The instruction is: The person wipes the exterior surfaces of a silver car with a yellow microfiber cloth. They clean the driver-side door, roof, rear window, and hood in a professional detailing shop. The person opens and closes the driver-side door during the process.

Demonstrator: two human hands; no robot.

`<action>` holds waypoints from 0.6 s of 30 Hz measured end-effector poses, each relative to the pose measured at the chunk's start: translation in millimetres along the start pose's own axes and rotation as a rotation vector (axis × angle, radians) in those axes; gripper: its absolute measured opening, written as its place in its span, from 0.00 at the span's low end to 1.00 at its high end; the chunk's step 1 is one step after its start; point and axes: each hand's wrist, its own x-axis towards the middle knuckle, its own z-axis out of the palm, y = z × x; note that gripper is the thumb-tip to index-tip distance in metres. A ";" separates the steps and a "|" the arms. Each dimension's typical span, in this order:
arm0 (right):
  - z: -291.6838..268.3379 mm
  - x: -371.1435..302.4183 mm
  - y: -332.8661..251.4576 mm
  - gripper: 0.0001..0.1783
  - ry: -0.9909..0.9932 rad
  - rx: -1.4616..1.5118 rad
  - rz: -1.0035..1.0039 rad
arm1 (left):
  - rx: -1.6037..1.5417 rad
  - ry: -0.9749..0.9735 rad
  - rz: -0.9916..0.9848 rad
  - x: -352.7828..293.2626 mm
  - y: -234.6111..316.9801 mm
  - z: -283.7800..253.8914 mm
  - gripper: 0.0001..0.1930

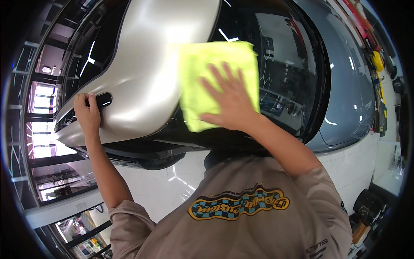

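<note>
A yellow-green cloth [194,97] lies spread over the dark glossy surface of a car, its left part overlapping the curved champagne-coloured body panel [142,82]. My right hand [230,101] presses flat on this cloth, fingers spread. Over at the left, my left hand [87,110] has its fingers bent at the end of a black oval recess [104,100] in the panel. What its fingertips grip, if anything, is hidden. Reflections of lights and of the room show in the dark glass [284,73] right of the cloth.
The car's blue-grey panel [351,82] curves away at the right. Below its side, a black tyre [164,162] shows above white floor tiles [168,185]. A dark round object [368,205] stands at the lower right. Windows and dark frames [43,138] line the left side.
</note>
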 end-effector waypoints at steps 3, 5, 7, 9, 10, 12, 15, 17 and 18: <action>-20.5 -23.3 9.7 0.49 -0.024 -0.093 0.115 | 0.018 0.043 0.021 -2.6 2.4 4.3 0.12; -12.6 -12.5 1.5 0.48 -0.189 -0.207 0.154 | 0.063 0.073 0.015 -2.7 5.0 5.0 0.12; 8.7 13.9 -13.1 0.45 0.017 -0.134 -0.084 | 0.031 0.094 0.006 -2.5 7.8 2.7 0.12; 26.2 30.5 -22.3 0.43 0.047 -0.125 -0.140 | 0.040 0.068 0.022 -1.4 10.5 -1.7 0.12; 31.0 33.0 -20.8 0.44 0.095 -0.155 -0.246 | 0.035 0.049 0.022 -1.2 11.6 -4.3 0.12; 25.2 18.9 -4.1 0.45 0.103 -0.087 -0.145 | 0.011 0.063 0.032 -0.2 12.9 -6.2 0.12; -1.7 -33.1 35.0 0.48 0.160 -0.133 -0.009 | 0.061 0.082 0.016 0.3 13.2 -4.6 0.13; 2.5 -49.6 40.6 0.48 0.122 -0.178 0.146 | 0.087 0.108 0.030 -0.8 12.5 -2.2 0.13; 6.5 -55.1 37.5 0.47 0.174 -0.140 0.206 | 0.104 0.138 0.034 -0.5 12.1 -0.5 0.13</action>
